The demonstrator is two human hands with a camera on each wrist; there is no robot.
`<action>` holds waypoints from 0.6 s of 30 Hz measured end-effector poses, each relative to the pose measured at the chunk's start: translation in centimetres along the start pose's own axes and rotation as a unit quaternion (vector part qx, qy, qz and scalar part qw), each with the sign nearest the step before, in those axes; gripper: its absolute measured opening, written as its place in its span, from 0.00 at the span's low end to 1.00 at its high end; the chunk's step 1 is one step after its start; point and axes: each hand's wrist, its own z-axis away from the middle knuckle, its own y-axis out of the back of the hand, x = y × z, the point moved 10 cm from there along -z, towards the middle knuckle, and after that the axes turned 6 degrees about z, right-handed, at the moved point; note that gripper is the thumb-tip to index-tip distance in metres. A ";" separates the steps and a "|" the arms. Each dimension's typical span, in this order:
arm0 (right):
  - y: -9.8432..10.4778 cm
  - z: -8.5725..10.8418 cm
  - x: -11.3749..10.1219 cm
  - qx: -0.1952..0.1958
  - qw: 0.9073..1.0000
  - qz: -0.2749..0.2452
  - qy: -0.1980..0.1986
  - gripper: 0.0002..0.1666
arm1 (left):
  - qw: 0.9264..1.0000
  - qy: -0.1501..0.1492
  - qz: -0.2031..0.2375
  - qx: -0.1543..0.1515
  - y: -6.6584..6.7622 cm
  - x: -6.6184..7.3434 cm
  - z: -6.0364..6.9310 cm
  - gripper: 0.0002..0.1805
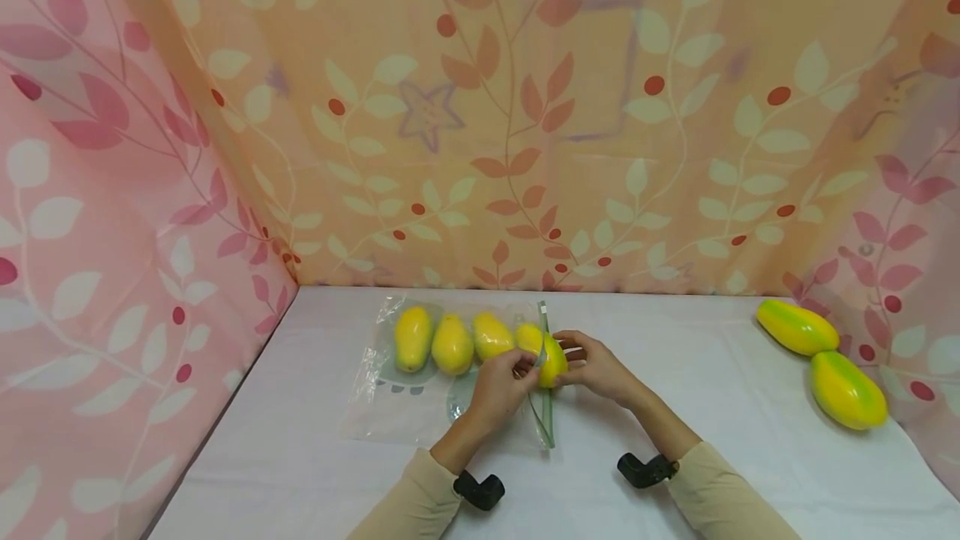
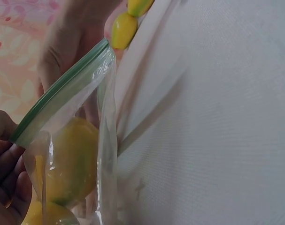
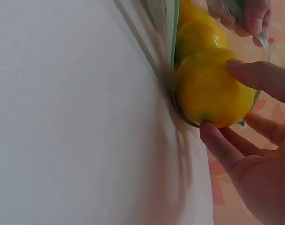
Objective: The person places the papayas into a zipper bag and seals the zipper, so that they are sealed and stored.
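Note:
A clear zip bag (image 1: 375, 415) with a green zip edge (image 2: 62, 91) lies on the table, several yellow mangoes (image 1: 413, 340) in a row inside it. My left hand (image 1: 501, 390) pinches the bag's edge and lifts it at the mouth. At the opening, my right hand (image 1: 602, 372) holds one more yellow-green mango (image 3: 215, 89) between thumb and fingers, partly within the bag's mouth and against the mango behind it. In the left wrist view, the bag's plastic covers part of that mango.
Two yellow-green mangoes (image 1: 797, 328) (image 1: 847, 391) lie touching at the right end of the white table (image 1: 720, 357). Patterned curtains (image 1: 480, 148) stand behind and on both sides.

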 end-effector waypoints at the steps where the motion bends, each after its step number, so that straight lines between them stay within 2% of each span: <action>1: 0.1 -0.1 0.1 0.007 1.000 -0.003 -0.002 0.44 | 1.000 -0.002 0.000 0.001 0.0 0.0 0.0 0.07; 7: -0.2 -0.8 0.3 0.038 0.999 -0.021 0.001 0.40 | 1.000 -0.007 0.010 -0.001 0.0 0.1 0.0 0.07; 18: -1.1 -1.4 0.2 0.046 0.998 -0.041 -0.002 0.38 | 0.999 0.002 0.030 -0.011 -0.1 0.0 0.0 0.07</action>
